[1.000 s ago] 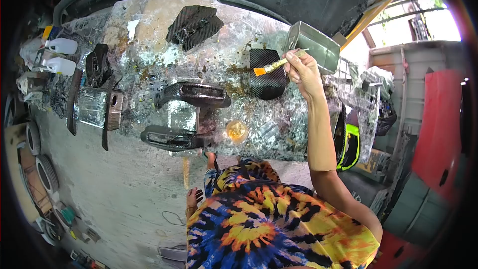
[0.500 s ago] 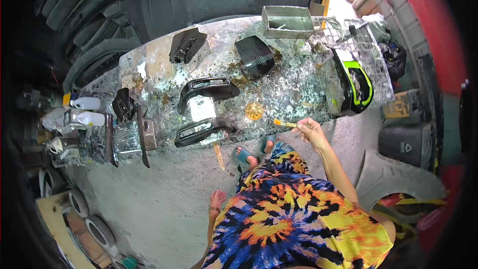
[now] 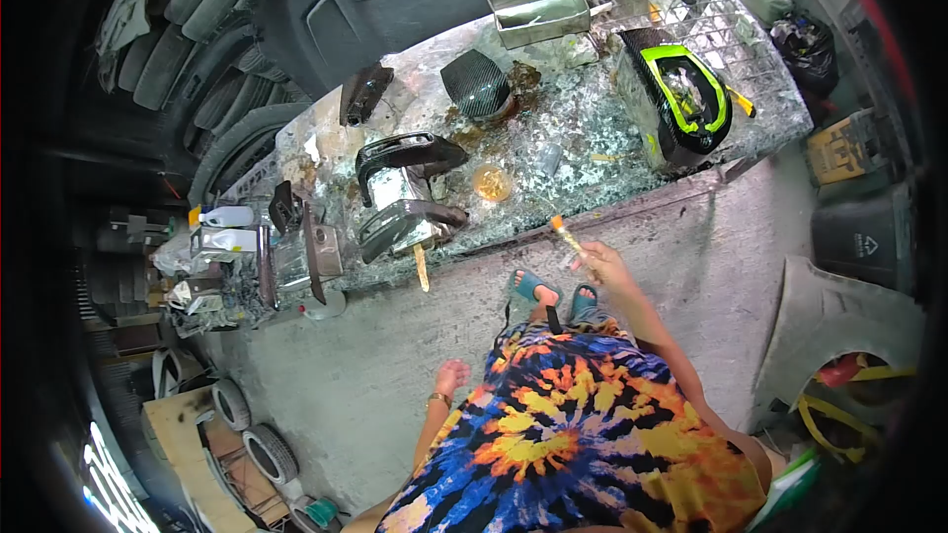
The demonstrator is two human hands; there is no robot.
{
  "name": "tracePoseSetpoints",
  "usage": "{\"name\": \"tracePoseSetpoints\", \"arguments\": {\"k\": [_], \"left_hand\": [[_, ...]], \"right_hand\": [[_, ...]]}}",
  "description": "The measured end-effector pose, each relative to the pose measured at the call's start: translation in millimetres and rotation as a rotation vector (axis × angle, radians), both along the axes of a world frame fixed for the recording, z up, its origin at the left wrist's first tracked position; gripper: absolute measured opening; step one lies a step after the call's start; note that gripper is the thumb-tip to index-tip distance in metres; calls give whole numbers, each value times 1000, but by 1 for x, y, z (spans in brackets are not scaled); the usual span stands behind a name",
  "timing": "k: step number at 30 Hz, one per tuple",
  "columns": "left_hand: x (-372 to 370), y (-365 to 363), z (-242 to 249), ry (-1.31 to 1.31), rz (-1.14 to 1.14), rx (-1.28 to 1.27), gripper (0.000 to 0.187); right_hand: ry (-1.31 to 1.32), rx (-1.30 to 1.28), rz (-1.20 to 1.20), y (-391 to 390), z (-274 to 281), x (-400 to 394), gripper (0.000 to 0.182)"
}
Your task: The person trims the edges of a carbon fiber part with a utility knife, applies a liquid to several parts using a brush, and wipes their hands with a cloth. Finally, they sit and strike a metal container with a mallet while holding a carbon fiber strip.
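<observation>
A small brush [image 3: 565,233] with orange bristles is pinched in my right hand [image 3: 602,265], its tip pointing up and away from me, just off the near edge of the workbench. My left hand [image 3: 452,376] hangs low beside my body over the floor, holding nothing, its fingers loosely apart. Nearest the brush on the bench is a round cup of amber liquid [image 3: 492,183]. To its left lie two dark glossy curved parts, a farther one [image 3: 410,154] and a nearer one [image 3: 413,225]. A brownish stick [image 3: 422,268] juts over the edge beneath the nearer part.
The stained workbench [image 3: 592,192] also bears a carbon-weave piece [image 3: 477,85], a metal tray [image 3: 538,12], a black part with a bright green rim [image 3: 681,94] and white bottles [image 3: 232,239] at left. A grey fender [image 3: 805,311] stands on the floor at right; tyres [image 3: 269,452] lie at left.
My view has turned and shifted, so the bench sits higher and more slanted. The brush has swung from pointing sideways over the bench edge to pointing upward. My left hand still hangs down.
</observation>
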State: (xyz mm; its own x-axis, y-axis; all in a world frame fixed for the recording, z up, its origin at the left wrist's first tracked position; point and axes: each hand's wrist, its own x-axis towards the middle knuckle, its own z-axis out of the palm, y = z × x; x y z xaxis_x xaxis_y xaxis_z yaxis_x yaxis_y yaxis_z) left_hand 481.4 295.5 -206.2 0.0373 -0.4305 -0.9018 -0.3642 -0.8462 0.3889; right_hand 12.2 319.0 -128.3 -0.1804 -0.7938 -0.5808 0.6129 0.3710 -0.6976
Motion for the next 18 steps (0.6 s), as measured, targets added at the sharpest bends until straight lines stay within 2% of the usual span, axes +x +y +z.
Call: {"name": "tracePoseSetpoints", "arguments": {"k": [3,8,12,18], "left_hand": [[3,30,3,-8,-94,64,26],[48,91,-12,-69,-26,45,29],[67,116,-40,-145,-465,-30,30],[60,103,-80,-145,-928,-269,33]], "right_hand": [[-2,22,-11,14,-17,-13,24],[-95,43,-145,-2,-19,-17,24],[-92,-13,-208,-45,-6,-19,21],[-194,54,-174,-112,15,-36,19]]}}
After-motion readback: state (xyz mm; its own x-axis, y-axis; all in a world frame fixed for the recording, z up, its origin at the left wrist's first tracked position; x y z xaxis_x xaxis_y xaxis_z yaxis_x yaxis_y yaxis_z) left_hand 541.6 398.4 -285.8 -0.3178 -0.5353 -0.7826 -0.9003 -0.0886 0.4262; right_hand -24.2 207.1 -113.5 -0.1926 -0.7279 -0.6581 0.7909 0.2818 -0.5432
